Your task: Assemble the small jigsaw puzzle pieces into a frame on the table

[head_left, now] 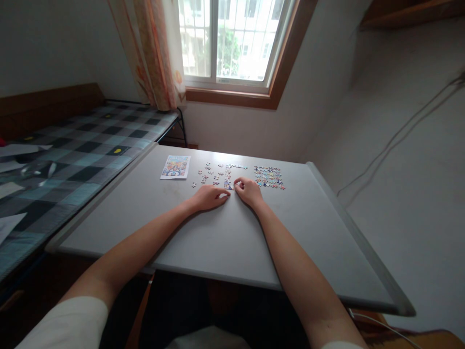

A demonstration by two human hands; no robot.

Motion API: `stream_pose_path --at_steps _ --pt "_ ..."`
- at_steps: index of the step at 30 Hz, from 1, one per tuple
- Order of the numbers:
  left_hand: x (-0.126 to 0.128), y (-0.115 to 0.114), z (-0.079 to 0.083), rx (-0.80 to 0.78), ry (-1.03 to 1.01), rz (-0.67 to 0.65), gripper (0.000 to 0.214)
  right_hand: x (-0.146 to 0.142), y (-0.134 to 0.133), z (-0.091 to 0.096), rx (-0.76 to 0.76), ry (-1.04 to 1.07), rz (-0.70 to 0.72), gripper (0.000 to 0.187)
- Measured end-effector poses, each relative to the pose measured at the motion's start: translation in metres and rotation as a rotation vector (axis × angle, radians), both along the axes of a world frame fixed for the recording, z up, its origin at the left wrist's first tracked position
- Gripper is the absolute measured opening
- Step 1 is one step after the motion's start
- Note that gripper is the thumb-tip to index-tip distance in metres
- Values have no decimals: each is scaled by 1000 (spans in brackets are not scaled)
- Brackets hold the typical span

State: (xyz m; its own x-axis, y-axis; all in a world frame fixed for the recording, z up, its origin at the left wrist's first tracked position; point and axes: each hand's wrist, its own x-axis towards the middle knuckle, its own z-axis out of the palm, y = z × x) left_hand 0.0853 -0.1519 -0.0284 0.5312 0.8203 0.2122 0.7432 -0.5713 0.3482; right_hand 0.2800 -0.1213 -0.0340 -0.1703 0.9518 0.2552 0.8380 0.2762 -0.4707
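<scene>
A partly joined jigsaw puzzle [228,175] lies on the grey table, with a strip down its left side and another along its top. My right hand [250,192] is at its lower part, thumb and forefinger curled together; whatever they pinch is too small to make out. Just left of it, my left hand [209,198] rests on the tabletop, thumb and forefinger apart with nothing visible between them. Loose jigsaw pieces [205,178] are scattered beyond my left hand. To the right, more pieces [269,177] lie in close rows.
A printed picture sheet [175,167] lies on the left of the table [218,242]. Left of the table stands a bed [109,127] with a checked cover and papers on it. A window [236,43] and curtain [154,53] are ahead; a cable hangs along the right wall.
</scene>
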Motion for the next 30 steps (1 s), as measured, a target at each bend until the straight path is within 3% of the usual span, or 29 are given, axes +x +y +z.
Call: stream_pose_path --at_steps 15,18,21,24,30 --pt "-2 3 -6 42 2 -23 29 0 -1 1 -1 -6 5 19" --pt "-4 5 -4 118 -47 -17 30 0 -1 1 -2 -8 9 19" --pt "-11 12 2 280 -103 145 33 0 -2 2 -8 -4 6 19" --pt "-19 19 8 323 -69 341 45 0 -2 2 -18 2 2 20" --pt "-27 29 8 273 71 429 62 0 -1 0 -10 5 8 20"
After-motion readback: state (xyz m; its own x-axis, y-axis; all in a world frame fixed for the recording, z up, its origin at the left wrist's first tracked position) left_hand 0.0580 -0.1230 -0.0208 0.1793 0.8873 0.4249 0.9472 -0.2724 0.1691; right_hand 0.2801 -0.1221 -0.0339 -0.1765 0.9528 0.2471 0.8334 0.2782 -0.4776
